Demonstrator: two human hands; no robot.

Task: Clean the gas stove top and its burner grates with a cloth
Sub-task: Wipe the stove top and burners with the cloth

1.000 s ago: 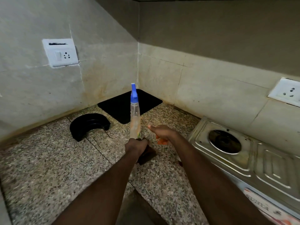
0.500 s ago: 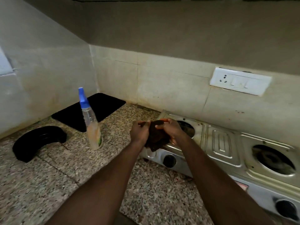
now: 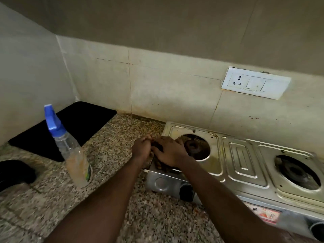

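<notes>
Early | your right hand point(image 3: 169, 151) flat on cloth point(image 3: 155, 146) at left corner of stove point(image 3: 243, 160) | left hand point(image 3: 142, 149) curled beside it, grip unclear | top stained; grates pending

Bare granite countertop point(image 3: 114, 155) lies open between the upright spray bottle point(image 3: 73, 155) and the gas stove point(image 3: 243, 162), with the tiled wall point(image 3: 166, 95) close behind.

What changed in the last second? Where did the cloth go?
The left hand let go of the spray bottle, left standing on the counter. Both hands carried the cloth right and down onto the left front corner of the stove, where the left hand grips it and the right hand presses it. The black mat and stove stayed put.
</notes>
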